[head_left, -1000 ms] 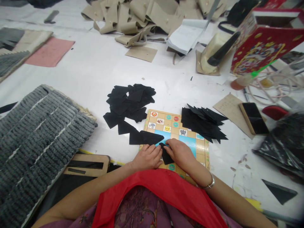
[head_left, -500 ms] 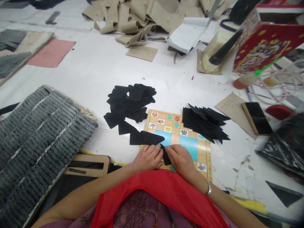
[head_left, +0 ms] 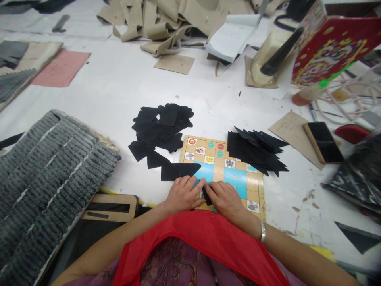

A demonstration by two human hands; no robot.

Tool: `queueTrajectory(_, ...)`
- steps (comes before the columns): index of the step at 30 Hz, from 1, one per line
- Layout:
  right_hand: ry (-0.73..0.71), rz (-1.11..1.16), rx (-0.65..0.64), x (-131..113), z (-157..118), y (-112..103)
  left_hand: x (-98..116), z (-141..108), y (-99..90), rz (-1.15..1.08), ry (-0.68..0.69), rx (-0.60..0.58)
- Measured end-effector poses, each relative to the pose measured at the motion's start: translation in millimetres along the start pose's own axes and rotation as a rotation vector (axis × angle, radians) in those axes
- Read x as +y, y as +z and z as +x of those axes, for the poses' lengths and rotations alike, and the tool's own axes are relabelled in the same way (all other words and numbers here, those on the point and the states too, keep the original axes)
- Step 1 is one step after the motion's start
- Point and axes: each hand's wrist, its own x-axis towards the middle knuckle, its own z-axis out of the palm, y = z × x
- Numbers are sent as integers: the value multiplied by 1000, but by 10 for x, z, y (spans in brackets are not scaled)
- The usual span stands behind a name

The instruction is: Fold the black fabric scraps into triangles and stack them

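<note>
A small black cut piece point(head_left: 206, 196), of fabric or thin leather, lies low on a printed game board point(head_left: 218, 174), largely covered by my fingers. My left hand point(head_left: 185, 192) pinches at its left edge, fingers bent. From the right, my right hand point(head_left: 225, 198) presses its closed fingers on the same piece. Just beyond my left hand, a longer black piece point(head_left: 178, 171) overlaps the board's left edge. A loose heap of black pieces point(head_left: 162, 125) lies farther up to the left. On the board's upper right rests a neater stack of black pieces point(head_left: 253, 151) with pointed ends.
Grey ribbed fabric point(head_left: 56, 178) covers the left side. A phone point(head_left: 323, 142), a glue bottle point(head_left: 306, 97) and a black plastic bag point(head_left: 357, 182) stand or lie at right. Tan strips point(head_left: 166, 20), a notepad point(head_left: 233, 37) and a red box point(head_left: 333, 47) are farther back.
The black piece between my hands shows less, with my right fingers farther over it. My left thumb and forefinger have spread a little. The view has shifted slightly.
</note>
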Motion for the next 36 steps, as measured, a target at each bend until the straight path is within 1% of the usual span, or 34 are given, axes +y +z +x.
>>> queueTrajectory(5,-2,-7,-3,1,0,-19,-35,36,-96,29,-12,-120)
queueTrajectory(7,5,-24,-3,-5,4,-35,-81,14,-143,11,-55,-129)
queueTrajectory(9,6,-34,4,-19,26,-48,-123,-25,-174,0,-101,-65)
queueTrajectory(11,10,-25,28,-41,70,-54,-142,-63,-175,6,-124,33)
queueTrajectory(13,19,8,64,-66,127,-51,-129,-87,-140,15,-88,107)
queueTrajectory(15,30,46,93,-80,171,-39,-97,-94,-81,7,-10,130)
queueTrajectory(18,28,87,108,-54,157,-19,-61,-94,-4,-11,65,86)
queueTrajectory(21,3,117,127,18,45,-19,-68,-100,20,-2,65,37)
queueTrajectory(24,-8,138,154,79,-71,-37,-86,-106,15,-8,60,31)
queueTrajectory(28,-14,155,138,109,-122,-59,-80,-82,-4,6,45,3)
queueTrajectory(33,-27,145,104,128,-158,-67,-40,0,-50,73,93,-19)
queueTrajectory(36,-8,137,105,143,-225,-72,-11,29,-53,104,150,-23)
